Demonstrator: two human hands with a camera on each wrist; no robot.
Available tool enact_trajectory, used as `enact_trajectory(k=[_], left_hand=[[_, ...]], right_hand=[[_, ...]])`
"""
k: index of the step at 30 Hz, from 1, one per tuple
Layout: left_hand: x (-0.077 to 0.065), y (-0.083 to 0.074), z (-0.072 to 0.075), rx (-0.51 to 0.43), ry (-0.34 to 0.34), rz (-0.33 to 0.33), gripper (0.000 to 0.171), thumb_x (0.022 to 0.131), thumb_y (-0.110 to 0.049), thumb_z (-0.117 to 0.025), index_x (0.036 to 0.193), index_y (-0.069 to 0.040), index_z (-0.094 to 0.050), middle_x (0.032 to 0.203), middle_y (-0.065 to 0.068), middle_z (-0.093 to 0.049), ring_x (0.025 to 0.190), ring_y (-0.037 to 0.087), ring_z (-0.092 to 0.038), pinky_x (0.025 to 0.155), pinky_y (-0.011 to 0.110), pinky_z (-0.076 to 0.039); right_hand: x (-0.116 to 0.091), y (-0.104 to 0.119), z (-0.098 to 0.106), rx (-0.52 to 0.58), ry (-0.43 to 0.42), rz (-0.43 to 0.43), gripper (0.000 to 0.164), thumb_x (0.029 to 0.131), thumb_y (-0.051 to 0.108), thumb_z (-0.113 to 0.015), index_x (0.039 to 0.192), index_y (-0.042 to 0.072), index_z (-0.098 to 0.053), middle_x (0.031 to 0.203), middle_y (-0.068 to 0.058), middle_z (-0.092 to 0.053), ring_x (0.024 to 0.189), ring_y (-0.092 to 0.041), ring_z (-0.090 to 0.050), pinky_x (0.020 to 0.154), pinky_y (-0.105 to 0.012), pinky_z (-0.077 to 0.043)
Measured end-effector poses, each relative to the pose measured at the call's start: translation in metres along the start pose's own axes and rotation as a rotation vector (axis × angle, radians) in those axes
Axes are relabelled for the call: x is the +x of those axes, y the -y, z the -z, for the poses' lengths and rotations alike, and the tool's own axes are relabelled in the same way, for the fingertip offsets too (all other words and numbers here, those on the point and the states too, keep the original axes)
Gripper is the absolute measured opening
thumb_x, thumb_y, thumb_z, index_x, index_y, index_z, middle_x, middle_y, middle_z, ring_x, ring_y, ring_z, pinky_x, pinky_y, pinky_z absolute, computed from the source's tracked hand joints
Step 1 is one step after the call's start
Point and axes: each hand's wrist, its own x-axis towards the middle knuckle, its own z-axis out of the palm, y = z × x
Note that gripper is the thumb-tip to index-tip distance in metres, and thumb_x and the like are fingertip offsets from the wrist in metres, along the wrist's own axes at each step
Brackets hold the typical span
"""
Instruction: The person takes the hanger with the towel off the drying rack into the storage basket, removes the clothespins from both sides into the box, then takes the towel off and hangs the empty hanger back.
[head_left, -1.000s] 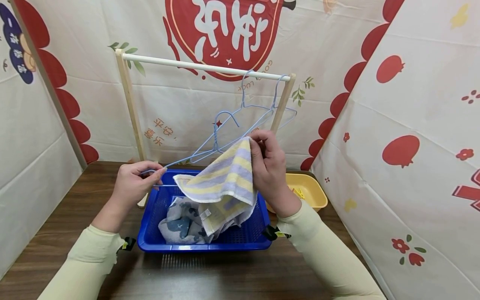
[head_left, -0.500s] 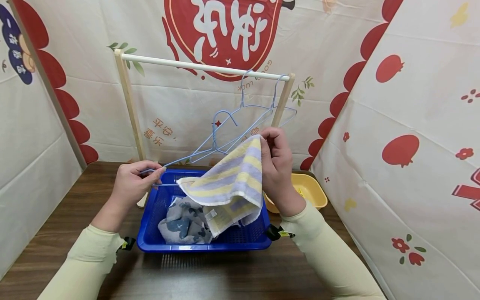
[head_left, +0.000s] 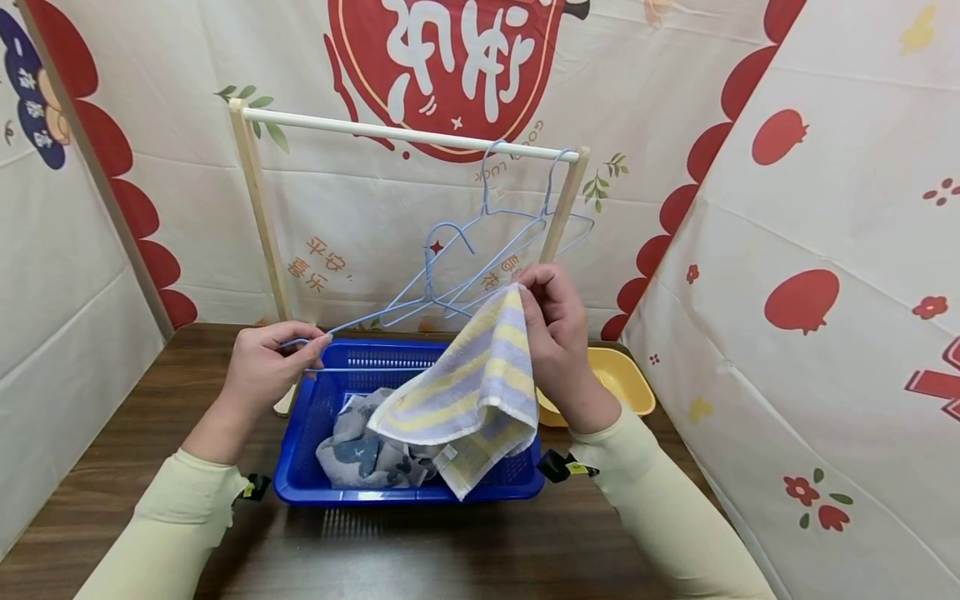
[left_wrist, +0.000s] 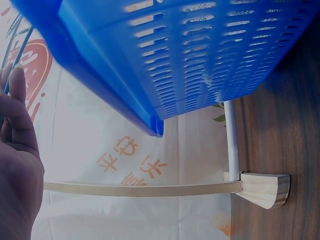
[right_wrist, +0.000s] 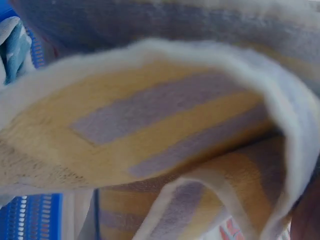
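My left hand (head_left: 266, 362) pinches the left end of a blue wire hanger (head_left: 429, 283), whose hook points up. In the left wrist view, my left hand (left_wrist: 20, 150) shows at the edge with thin hanger wires by the fingertips. My right hand (head_left: 558, 333) pinches a yellow-and-lilac striped towel (head_left: 465, 375) by its upper corner. The towel hangs over the basket and hides the hanger's right end; whether it passes through the hanger, I cannot tell. Striped folds of the towel (right_wrist: 165, 115) fill the right wrist view. A grey patterned cloth (head_left: 367, 450) lies crumpled in the blue basket (head_left: 408, 495).
A wooden rack with a white rail (head_left: 405, 133) stands behind the basket. Two blue hangers (head_left: 486, 196) hang at its right end. A yellow tray (head_left: 630, 387) sits right of the basket, partly behind my right hand. Printed cloth walls (head_left: 750, 250) surround the wooden table (head_left: 420, 550).
My right hand has drawn the towel rightward, then slightly down. More of the held hanger's lower bar and right shoulder shows. My left hand and its hanger stay nearly still.
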Motion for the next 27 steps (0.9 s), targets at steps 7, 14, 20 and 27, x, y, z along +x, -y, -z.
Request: enact_trajectory(k=[7,14,20,27], left_hand=[[0.0,-0.001,0.0,0.0,0.003,0.001,0.006,0.096,0.008,-0.081,0.101,0.007,-0.08,0.078,0.016,-0.075,0.061,0.011,-0.073,0.058,0.023,-0.061],[0.0,-0.001,-0.002,0.008,0.009,-0.02,0.005,0.096,0.008,-0.081,0.1,0.009,-0.08,0.077,0.017,-0.075,0.06,0.012,-0.072,0.057,0.023,-0.06],[-0.001,0.0,-0.002,0.017,0.013,-0.024,0.005,0.096,0.008,-0.081,0.101,0.008,-0.08,0.079,0.02,-0.075,0.061,0.013,-0.073,0.058,0.023,-0.061],[-0.001,0.003,-0.001,0.014,0.016,-0.024,0.006,0.096,0.008,-0.081,0.102,0.009,-0.08,0.079,0.017,-0.075,0.061,0.014,-0.073,0.059,0.022,-0.061]], right_hand=[[-0.014,-0.017,0.009,-0.081,0.101,-0.068,0.009,0.107,-0.016,-0.049,0.11,-0.012,-0.057,0.097,-0.015,-0.06,0.072,-0.017,-0.06,0.068,-0.025,-0.053],[-0.023,-0.029,0.011,-0.148,0.182,-0.065,0.005,0.108,-0.01,-0.055,0.11,-0.009,-0.06,0.093,-0.014,-0.062,0.068,-0.017,-0.06,0.063,-0.024,-0.052],[-0.028,-0.033,0.009,-0.249,0.284,-0.085,0.005,0.112,0.001,-0.06,0.109,-0.002,-0.062,0.087,-0.005,-0.062,0.066,-0.015,-0.056,0.059,-0.023,-0.047],[-0.042,-0.039,0.009,-0.376,0.424,-0.147,0.01,0.11,-0.001,-0.062,0.109,0.008,-0.064,0.087,0.0,-0.061,0.069,-0.011,-0.055,0.061,-0.026,-0.048]])
